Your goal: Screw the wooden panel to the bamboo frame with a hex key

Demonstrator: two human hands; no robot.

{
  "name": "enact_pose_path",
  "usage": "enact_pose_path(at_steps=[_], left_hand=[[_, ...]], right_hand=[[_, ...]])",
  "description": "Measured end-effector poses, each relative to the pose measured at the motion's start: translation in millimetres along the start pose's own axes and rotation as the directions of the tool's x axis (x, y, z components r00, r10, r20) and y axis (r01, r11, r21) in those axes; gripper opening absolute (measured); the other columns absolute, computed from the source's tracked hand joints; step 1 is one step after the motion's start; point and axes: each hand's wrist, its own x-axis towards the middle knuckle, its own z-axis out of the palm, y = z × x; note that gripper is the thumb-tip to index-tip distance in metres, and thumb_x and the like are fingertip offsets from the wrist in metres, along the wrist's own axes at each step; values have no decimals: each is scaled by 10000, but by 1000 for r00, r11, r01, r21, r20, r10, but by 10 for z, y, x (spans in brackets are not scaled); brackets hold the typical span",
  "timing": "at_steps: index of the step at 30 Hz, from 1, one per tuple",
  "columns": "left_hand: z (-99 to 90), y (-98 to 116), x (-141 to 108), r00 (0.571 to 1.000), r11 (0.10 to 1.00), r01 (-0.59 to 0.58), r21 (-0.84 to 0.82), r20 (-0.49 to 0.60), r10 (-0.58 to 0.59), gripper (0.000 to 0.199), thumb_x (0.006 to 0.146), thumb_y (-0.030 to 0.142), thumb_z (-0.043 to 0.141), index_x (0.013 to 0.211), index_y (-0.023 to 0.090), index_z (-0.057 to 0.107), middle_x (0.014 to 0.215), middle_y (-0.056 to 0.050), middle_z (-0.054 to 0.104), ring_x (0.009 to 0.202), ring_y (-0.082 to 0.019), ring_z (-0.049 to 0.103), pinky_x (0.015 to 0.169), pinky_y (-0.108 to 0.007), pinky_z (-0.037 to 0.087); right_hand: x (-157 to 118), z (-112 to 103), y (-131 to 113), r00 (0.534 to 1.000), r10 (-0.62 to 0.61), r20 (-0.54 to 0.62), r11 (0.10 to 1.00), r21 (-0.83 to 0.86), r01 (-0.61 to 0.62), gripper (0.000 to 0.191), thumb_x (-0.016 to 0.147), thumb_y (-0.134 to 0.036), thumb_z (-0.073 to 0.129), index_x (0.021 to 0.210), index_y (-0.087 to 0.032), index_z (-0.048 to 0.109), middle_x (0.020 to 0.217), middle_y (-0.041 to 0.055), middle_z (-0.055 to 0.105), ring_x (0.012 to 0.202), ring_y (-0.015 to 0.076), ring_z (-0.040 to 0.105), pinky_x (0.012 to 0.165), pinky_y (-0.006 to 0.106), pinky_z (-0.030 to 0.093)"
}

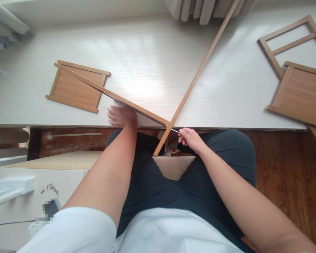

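Observation:
My right hand [188, 138] is closed around a hex key [175, 130], a thin metal rod whose tip meets the joint of two wooden pieces. One is a long wooden bar [197, 75], slanting from my lap up past the table's far side. The other is a wooden panel [137, 109] seen nearly edge-on, running left from the joint. My left hand [119, 116] is by the table's near edge, its wrist against the panel. Its fingers are apart and grip nothing visible; part of the hand is hidden behind the panel.
A framed wooden panel [80, 86] lies on the white table [137, 45] at left. Another panel [301, 93] overlaps an open wooden frame [289, 44] at right. Beside my left arm, a white cabinet [68, 175] bears small screws [51, 189] and a power strip [14, 186].

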Motion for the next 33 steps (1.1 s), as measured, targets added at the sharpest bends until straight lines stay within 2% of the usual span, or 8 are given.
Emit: enact_pose_path(at_steps=[5,10,16,24,33], left_hand=[[-13,8,-7,1000,1000,4,-14,-7,-4,475,1037,228,427,1499,247,531,1652,-106,448,1565,-267,345,1291,-522,215],[-12,-10,4,1000,1000,-15,-1,19,15,490,1033,237,431,1518,229,502,1659,-143,424,1571,-290,334,1287,-547,224],[-16,-6,-5,1000,1000,-12,2,10,11,494,1039,261,426,1524,217,504,1662,-126,427,1566,-280,340,1291,-524,223],[28,-10,10,1000,1000,-1,2,-10,1,501,1031,242,430,1524,215,513,1665,-113,429,1560,-274,346,1287,-512,230],[46,-18,18,1000,1000,-10,2,-16,10,494,1015,212,449,1503,236,527,1654,-120,440,1559,-273,351,1286,-532,226]], right_hand=[[10,1,13,1000,0,-16,1000,27,0,318,1045,-321,496,775,-186,593,602,10,647,443,93,485,431,200,349],[8,5,-1,999,35,-26,998,53,-33,340,1050,-299,468,760,-177,597,597,17,645,440,91,484,428,198,355],[-4,-1,-8,998,60,-7,998,32,-60,330,1037,-340,498,764,-183,594,614,16,646,455,91,490,446,197,372],[6,-12,37,999,-27,-39,993,-113,23,191,991,-369,534,886,-218,584,636,-11,669,468,110,506,464,211,379],[-8,-44,67,983,-182,-19,914,-373,162,232,1013,-380,464,916,-237,619,680,-27,692,558,139,573,584,255,417]])
